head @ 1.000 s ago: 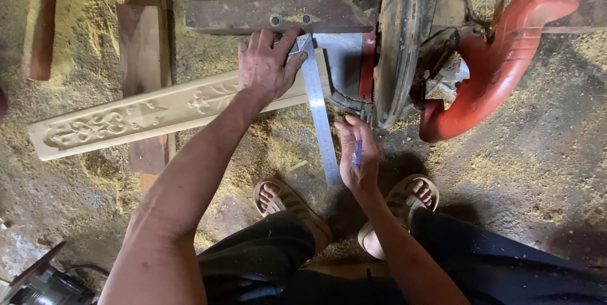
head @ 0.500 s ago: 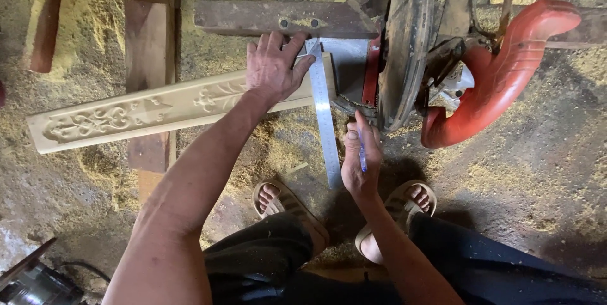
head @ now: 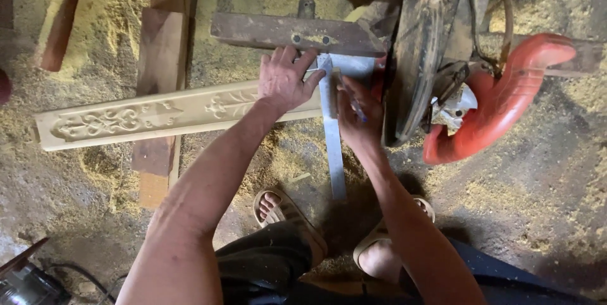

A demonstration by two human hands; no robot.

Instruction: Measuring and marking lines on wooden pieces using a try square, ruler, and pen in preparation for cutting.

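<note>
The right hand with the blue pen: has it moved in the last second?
Yes. The right hand with the blue pen has gone up along the metal square, from near its lower part toward the carved moulding and the saw.

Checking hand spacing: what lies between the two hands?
In the head view, a metal square's blade runs between the left hand and the right hand, which holds a pen.

no pkgs, no labels, no signs, no screens in view
</note>
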